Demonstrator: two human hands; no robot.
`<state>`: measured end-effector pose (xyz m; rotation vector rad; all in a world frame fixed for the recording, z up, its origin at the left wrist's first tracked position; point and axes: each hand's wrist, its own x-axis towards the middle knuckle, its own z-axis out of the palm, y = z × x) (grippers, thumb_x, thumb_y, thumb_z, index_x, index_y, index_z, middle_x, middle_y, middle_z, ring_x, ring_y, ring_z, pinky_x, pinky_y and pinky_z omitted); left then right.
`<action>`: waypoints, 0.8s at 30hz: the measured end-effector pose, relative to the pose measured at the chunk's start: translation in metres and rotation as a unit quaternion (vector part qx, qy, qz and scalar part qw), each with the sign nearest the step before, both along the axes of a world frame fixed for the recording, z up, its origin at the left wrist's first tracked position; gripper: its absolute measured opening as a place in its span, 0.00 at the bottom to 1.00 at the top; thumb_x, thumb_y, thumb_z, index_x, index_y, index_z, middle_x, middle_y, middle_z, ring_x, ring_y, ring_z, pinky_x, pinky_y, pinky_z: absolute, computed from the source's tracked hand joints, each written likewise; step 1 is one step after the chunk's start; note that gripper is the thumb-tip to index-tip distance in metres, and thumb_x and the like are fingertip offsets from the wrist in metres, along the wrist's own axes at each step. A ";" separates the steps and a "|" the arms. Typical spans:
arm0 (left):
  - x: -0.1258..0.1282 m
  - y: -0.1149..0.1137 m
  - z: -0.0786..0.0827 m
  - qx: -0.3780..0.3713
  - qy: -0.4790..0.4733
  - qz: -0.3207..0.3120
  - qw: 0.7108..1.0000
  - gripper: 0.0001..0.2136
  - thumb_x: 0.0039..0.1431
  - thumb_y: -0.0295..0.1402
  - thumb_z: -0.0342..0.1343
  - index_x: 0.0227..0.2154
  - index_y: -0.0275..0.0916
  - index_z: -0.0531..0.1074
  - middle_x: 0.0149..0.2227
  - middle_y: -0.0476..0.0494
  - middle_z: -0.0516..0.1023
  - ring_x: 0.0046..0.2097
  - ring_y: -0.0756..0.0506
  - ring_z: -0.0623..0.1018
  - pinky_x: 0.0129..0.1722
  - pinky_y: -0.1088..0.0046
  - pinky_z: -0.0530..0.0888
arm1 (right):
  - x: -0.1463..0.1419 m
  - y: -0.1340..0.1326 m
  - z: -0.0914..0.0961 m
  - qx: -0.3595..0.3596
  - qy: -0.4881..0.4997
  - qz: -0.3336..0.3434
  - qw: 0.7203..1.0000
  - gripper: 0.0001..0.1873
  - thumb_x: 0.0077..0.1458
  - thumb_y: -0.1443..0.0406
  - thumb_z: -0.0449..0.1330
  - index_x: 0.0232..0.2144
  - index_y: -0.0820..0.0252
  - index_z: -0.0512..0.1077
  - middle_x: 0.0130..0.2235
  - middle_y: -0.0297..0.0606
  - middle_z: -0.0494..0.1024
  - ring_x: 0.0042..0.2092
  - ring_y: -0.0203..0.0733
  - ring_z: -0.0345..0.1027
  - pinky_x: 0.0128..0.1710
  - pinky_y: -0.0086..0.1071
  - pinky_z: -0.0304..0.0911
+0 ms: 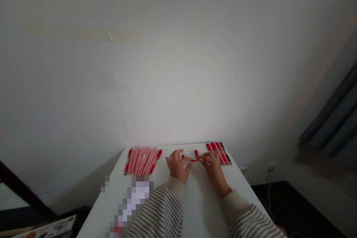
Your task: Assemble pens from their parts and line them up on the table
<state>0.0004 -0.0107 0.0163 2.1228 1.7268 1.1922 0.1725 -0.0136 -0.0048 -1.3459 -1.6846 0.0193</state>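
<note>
tabletop (200, 200): smooth, matt white
pens (142, 160): glossy pink and red plastic
sleeves (164, 212): soft striped knit cloth
wall (167, 63): matt painted plaster, faintly stained
curtain (334, 119): dark cloth

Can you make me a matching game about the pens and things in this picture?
Things:
1 pink pens
2 red pens
3 left hand
4 grey curtain

Places:
a far right, off the table
b left side of the table
c middle of the table, fingertips meeting the right hand
d right side of the table

Pairs: 1-b, 2-d, 3-c, 4-a
</note>
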 end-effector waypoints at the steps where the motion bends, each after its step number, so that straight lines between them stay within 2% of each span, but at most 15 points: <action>1: 0.000 0.000 0.000 0.000 -0.001 0.002 1.000 0.06 0.52 0.36 0.60 0.32 0.50 0.80 0.53 0.45 0.71 0.60 0.36 0.63 0.60 0.39 0.51 | 0.001 0.001 -0.001 0.004 -0.003 -0.004 1.000 0.15 0.61 0.55 0.52 0.40 0.49 0.78 0.40 0.40 0.74 0.46 0.47 0.61 0.49 0.44 0.58; 6: -0.003 -0.001 0.001 0.008 -0.004 0.016 1.000 0.06 0.52 0.35 0.59 0.31 0.52 0.80 0.53 0.44 0.71 0.59 0.36 0.64 0.60 0.38 0.51 | 0.007 0.004 0.000 0.023 -0.039 -0.035 0.998 0.14 0.60 0.63 0.53 0.44 0.49 0.76 0.42 0.41 0.74 0.48 0.48 0.61 0.50 0.46 0.58; 10: -0.005 -0.003 0.001 0.008 -0.005 0.045 0.999 0.05 0.51 0.36 0.60 0.31 0.53 0.80 0.52 0.46 0.72 0.59 0.36 0.64 0.60 0.36 0.50 | 0.006 0.002 0.002 0.005 -0.104 -0.058 0.993 0.17 0.56 0.70 0.55 0.41 0.43 0.77 0.46 0.39 0.74 0.51 0.51 0.60 0.51 0.50 0.56; 14: -0.004 -0.005 0.000 0.019 -0.007 0.076 0.997 0.06 0.50 0.34 0.61 0.30 0.53 0.80 0.51 0.47 0.73 0.59 0.36 0.63 0.60 0.36 0.48 | 0.001 0.002 0.003 -0.004 -0.152 -0.062 0.986 0.15 0.54 0.68 0.59 0.39 0.39 0.77 0.50 0.37 0.73 0.53 0.53 0.57 0.54 0.56 0.51; 18: -0.004 -0.005 -0.002 0.021 -0.007 0.084 0.996 0.06 0.50 0.34 0.61 0.30 0.52 0.80 0.51 0.47 0.73 0.59 0.36 0.63 0.61 0.36 0.47 | -0.002 0.003 0.004 -0.001 -0.161 -0.057 0.985 0.11 0.53 0.65 0.61 0.37 0.42 0.78 0.50 0.37 0.72 0.54 0.53 0.56 0.56 0.59 0.47; 24: -0.007 -0.004 -0.002 0.017 -0.002 0.084 0.996 0.06 0.50 0.35 0.61 0.31 0.53 0.80 0.51 0.46 0.73 0.59 0.35 0.64 0.59 0.36 0.50 | -0.002 0.001 0.005 -0.017 -0.151 -0.057 0.987 0.07 0.53 0.63 0.62 0.34 0.46 0.78 0.49 0.39 0.73 0.54 0.54 0.58 0.56 0.58 0.48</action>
